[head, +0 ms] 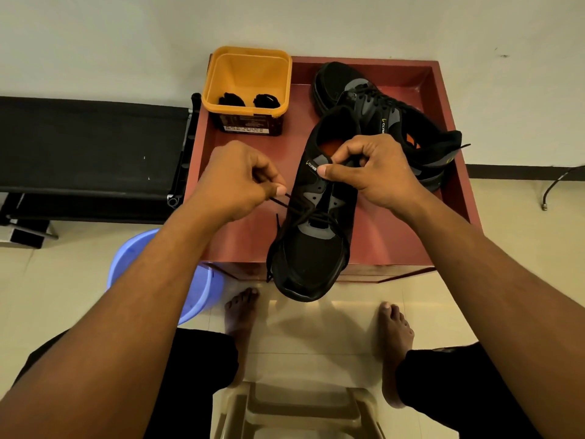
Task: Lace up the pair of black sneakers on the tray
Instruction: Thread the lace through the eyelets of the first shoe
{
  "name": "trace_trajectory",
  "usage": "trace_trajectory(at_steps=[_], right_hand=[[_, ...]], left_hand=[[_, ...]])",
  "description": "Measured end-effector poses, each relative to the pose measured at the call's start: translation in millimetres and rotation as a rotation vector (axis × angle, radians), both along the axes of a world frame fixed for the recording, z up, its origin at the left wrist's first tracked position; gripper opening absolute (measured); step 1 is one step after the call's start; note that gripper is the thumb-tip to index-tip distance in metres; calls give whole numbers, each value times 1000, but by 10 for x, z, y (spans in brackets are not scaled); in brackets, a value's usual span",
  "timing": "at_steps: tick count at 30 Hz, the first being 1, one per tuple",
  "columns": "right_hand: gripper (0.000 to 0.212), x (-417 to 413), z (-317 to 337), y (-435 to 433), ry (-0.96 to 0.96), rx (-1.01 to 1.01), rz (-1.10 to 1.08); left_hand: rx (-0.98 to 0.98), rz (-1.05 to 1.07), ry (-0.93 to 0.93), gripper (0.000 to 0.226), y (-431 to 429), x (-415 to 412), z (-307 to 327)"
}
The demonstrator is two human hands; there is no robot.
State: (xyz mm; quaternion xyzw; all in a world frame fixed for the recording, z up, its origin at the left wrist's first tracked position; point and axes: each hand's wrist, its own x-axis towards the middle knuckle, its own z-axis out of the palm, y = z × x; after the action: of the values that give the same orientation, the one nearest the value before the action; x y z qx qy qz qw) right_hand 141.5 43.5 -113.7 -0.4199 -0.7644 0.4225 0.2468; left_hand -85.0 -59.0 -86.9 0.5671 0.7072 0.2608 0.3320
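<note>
A black sneaker [311, 248] with grey eyelet panels lies on the red tray [240, 223], its toe hanging over the tray's front edge. A black lace [297, 212] crosses its lower eyelets. My left hand [235, 182] pinches one lace end just left of the shoe. My right hand [372, 171] grips the shoe's upper part by the tongue and top eyelets. The second black sneaker [373, 99], laced, lies on its side at the tray's back right.
A yellow tub [248, 77] holding two bundles of black lace stands at the tray's back left. A blue bucket [196, 293] sits on the floor at the left, a black bench [88, 147] beyond it. My bare feet and a beige plastic stool [300, 410] are below.
</note>
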Motion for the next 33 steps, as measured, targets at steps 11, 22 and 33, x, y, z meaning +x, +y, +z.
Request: trace_trajectory(at_steps=[11, 22, 33], right_hand=[[19, 6, -24, 17, 0, -11, -3], [21, 13, -54, 13, 9, -13, -3], [20, 5, -63, 17, 18, -12, -6]], left_hand=[[4, -85, 69, 9, 4, 32, -3], [-40, -214, -47, 9, -53, 127, 3], [29, -191, -50, 9, -22, 166, -38]])
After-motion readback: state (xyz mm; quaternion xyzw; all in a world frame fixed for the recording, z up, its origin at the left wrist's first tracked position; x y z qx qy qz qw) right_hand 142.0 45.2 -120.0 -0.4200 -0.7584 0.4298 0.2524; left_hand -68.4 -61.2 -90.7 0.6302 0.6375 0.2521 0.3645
